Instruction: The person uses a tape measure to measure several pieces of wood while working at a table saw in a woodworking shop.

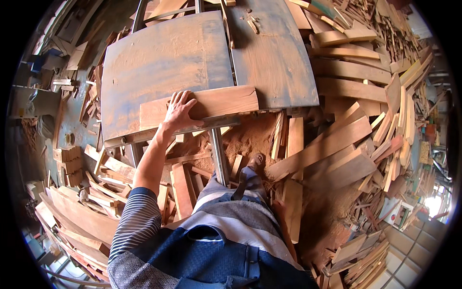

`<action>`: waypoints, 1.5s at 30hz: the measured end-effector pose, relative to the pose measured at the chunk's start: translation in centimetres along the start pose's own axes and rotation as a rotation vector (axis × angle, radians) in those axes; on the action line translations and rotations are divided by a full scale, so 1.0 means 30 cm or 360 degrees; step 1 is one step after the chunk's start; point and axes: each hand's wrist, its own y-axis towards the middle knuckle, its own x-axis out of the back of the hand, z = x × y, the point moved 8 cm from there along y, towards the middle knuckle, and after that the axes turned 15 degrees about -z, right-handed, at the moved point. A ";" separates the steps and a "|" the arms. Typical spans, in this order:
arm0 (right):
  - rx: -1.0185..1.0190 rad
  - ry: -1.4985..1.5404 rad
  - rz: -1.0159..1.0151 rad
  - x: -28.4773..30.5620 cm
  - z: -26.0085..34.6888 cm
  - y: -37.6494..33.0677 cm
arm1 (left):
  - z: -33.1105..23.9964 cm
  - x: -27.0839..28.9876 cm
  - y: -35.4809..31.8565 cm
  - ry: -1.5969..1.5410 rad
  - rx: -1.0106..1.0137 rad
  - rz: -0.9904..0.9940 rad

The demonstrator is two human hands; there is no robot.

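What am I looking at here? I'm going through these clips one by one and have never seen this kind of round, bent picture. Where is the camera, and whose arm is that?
The camera sits on a person's head and looks down, so you see their own body from above; its wide lens bends straight edges near the rim. No robot is involved. The arm in the striped sleeve is the person's left one. Its left hand lies flat, fingers spread, on a wooden board resting at the near edge of a dusty metal machine table. The right hand is out of view. Below, a foot stands on sawdust. Stacks of cut wood planks surround the table on both sides.
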 end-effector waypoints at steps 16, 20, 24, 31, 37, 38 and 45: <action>0.0071 0.0140 0.0192 0.164 0.382 0.173 | 0.272 0.040 0.382 0.0015 0.0067 -0.0059; 0.0118 0.0162 0.0220 0.174 0.414 0.234 | 0.368 0.034 0.495 0.0007 0.0111 -0.0059; -0.0023 0.0168 0.0192 0.176 0.418 0.257 | 0.445 0.020 0.605 0.0020 0.0054 -0.0085; -0.0110 0.0245 0.0251 0.123 0.502 0.236 | 0.542 0.010 0.770 0.0015 -0.0017 -0.0067; -0.0019 0.0215 0.0209 0.168 0.579 0.172 | 0.569 0.012 0.821 0.0031 -0.0006 -0.0083; -0.0027 0.0185 0.0205 0.178 0.583 0.161 | 0.570 -0.005 0.835 0.0019 -0.0015 -0.0083; 0.0013 0.0268 0.0148 0.242 0.477 0.084 | 0.633 -0.006 0.894 0.0100 0.0021 -0.0098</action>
